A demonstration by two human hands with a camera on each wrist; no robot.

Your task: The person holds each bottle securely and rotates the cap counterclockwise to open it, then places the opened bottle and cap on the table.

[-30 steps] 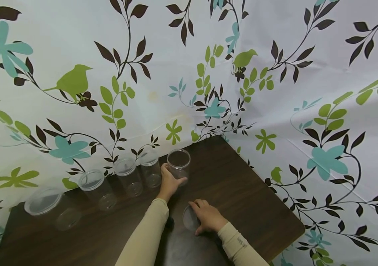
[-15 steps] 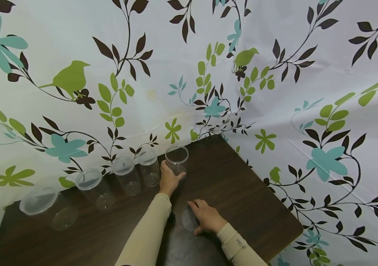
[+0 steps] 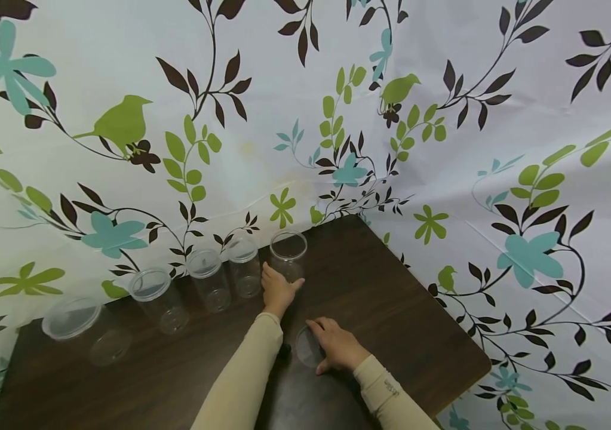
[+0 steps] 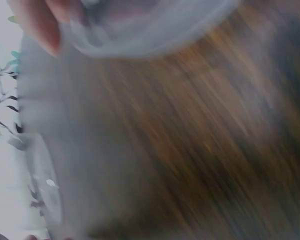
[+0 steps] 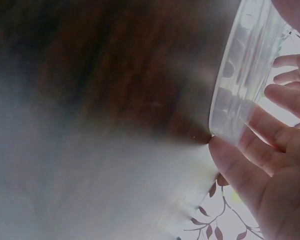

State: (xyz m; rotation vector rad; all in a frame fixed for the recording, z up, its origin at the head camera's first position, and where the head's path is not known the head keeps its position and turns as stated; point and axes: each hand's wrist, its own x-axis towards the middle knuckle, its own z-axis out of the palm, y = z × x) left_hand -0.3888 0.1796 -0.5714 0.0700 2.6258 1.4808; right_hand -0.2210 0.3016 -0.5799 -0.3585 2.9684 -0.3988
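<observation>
A clear plastic jar [image 3: 289,246] without a lid stands near the table's back edge. My left hand [image 3: 279,291] grips its lower side, with the thumb in front and the fingers at its left. Closer to me, a translucent round lid [image 3: 308,348] lies low over the tabletop. My right hand [image 3: 340,346] holds this lid by its edge, fingers on the far side and thumb on the near side. In the right wrist view, fingertips [image 5: 237,162] touch the rim of the lid [image 5: 240,75]. Blurred in the left wrist view is the jar's base [image 4: 150,37].
To the left, several clear lidded jars [image 3: 211,280] stand in a row along the back edge of the dark wooden table [image 3: 380,298]. The widest jar [image 3: 82,328] is at the far left. A patterned curtain [image 3: 445,179] hangs close behind and to the right.
The left hand and the open jar have shifted slightly back toward the curtain. My right hand and the lid stay in nearly the same place. The head view has moved a little.
</observation>
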